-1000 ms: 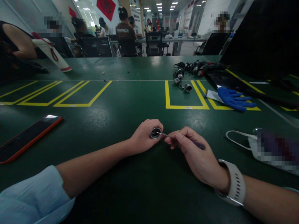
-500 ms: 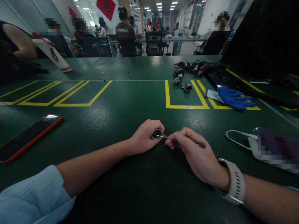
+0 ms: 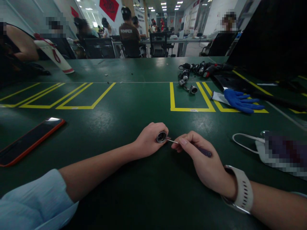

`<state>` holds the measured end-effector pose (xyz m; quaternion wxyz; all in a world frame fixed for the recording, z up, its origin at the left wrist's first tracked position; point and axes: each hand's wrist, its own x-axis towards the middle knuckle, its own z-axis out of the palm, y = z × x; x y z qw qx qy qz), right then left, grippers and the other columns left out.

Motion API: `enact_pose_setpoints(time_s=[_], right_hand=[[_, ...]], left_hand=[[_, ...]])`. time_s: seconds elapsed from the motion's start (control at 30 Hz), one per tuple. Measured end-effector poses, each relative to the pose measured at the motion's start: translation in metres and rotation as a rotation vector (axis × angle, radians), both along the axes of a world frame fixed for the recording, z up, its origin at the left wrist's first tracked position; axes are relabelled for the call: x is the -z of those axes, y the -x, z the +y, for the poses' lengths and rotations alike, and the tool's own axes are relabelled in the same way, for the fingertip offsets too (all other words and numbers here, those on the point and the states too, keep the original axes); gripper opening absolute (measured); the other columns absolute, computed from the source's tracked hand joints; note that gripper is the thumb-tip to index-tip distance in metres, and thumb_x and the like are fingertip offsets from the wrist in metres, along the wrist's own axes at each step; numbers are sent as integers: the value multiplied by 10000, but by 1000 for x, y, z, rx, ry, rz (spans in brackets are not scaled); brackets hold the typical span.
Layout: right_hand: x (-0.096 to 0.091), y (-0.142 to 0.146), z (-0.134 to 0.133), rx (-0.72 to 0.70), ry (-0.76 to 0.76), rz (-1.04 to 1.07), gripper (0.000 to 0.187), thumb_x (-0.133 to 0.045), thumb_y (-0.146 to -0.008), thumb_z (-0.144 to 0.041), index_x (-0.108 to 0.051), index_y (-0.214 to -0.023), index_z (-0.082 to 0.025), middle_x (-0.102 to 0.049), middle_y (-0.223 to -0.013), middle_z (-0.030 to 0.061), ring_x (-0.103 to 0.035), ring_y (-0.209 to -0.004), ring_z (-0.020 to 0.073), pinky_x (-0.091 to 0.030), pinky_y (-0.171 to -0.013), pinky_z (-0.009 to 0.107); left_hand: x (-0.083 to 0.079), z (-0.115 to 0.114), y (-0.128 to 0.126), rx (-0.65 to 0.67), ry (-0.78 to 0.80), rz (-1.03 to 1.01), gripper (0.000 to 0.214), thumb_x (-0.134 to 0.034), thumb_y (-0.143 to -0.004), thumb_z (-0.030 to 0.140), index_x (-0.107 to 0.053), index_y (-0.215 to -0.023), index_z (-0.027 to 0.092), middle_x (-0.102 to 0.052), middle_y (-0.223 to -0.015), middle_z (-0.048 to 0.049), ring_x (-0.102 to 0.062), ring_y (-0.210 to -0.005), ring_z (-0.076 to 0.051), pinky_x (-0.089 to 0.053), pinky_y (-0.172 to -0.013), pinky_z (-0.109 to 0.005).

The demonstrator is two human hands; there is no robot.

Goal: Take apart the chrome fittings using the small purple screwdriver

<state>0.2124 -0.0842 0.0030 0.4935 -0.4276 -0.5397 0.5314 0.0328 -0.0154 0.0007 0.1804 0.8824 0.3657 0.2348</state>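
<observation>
My left hand [image 3: 151,140] is closed around a round metal connector [image 3: 161,137], its open end turned toward me; the rest of its body is hidden in the fingers. Between the thumb and fingers of my right hand [image 3: 200,158] is a thin screwdriver [image 3: 203,151] with a dark purple handle. Its slim metal shaft points left, and the tip is at the right edge of the connector's rim, outside the opening. Whether the tip touches the rim I cannot tell. A pale watch strap circles my right wrist.
A phone with an orange case [image 3: 31,140] lies at left. Ahead on the right are metal connectors with cable [image 3: 184,76] and a blue glove [image 3: 241,100]. A face mask [image 3: 261,148] lies at far right. A white bottle [image 3: 56,56] leans at back left.
The screwdriver tip has come out of the connector's opening to its right edge, as my right hand shifted slightly right. My left hand stays almost still with the connector.
</observation>
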Motion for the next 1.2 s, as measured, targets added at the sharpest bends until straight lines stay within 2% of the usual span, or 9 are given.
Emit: enact_pose_setpoints(time_s=[0.13,0.23,0.3,0.47,0.53,0.7,0.83,1.0,1.2], right_hand=[[2,3,3,-16,163,222,139,-578,-868,-305,-624,-771,-217,-670,-824,1,-600,-803,154,-465,-742,315],[-1,5,4,-17,216,305,150,-584,-862,-294,-618,-742,-211,-673,-810,3,-601,-799,152,-467,-731,306],[-1,5,3,-12,203,291,150,-585,-862,-299,-620,-746,-210,-672,-811,3,-598,-794,152,-465,-728,306],[2,2,0,11,78,54,149,-579,-870,-339,-643,-814,-218,-666,-841,7,-587,-790,155,-452,-745,321],[3,1,0,9,74,25,150,-578,-870,-345,-644,-820,-219,-666,-842,8,-589,-796,159,-451,-749,325],[0,3,3,-39,183,202,148,-588,-863,-319,-629,-777,-206,-675,-814,6,-599,-784,147,-462,-710,292],[-3,4,5,-56,242,299,165,-587,-862,-313,-625,-747,-201,-683,-806,9,-601,-785,144,-464,-696,283],[-3,4,4,-55,221,338,152,-578,-870,-309,-633,-766,-213,-689,-840,9,-608,-811,150,-470,-698,289],[-1,4,2,-30,143,296,129,-580,-873,-325,-635,-828,-216,-683,-876,15,-596,-839,154,-466,-711,287]], left_hand=[[-2,-1,0,-23,37,-64,113,-577,-747,138,-482,-695,169,-513,-662,29,-482,-609,-117,-359,-593,-252],[-3,-1,-1,-37,50,-100,117,-575,-743,136,-479,-684,169,-513,-656,30,-481,-597,-112,-358,-573,-242],[-3,-2,-1,-49,49,-98,125,-577,-747,146,-476,-678,171,-514,-653,31,-482,-594,-111,-359,-570,-241],[-1,-1,0,-54,-9,-23,130,-586,-775,181,-485,-692,174,-524,-657,30,-492,-618,-122,-369,-618,-264],[0,-1,0,-37,-44,1,124,-579,-784,176,-486,-702,174,-523,-661,31,-489,-620,-124,-365,-639,-274],[-2,-3,0,0,-53,-8,121,-574,-767,127,-481,-701,169,-515,-665,30,-476,-614,-121,-352,-629,-267],[-5,-4,0,-26,33,-115,138,-599,-753,146,-482,-683,168,-510,-653,32,-476,-603,-113,-360,-593,-247],[-7,-4,-1,-74,95,-252,187,-624,-758,219,-482,-650,163,-501,-627,32,-472,-582,-103,-374,-560,-231],[-7,-3,-1,-83,114,-314,172,-649,-735,196,-499,-661,158,-513,-636,35,-481,-584,-93,-381,-548,-215]])
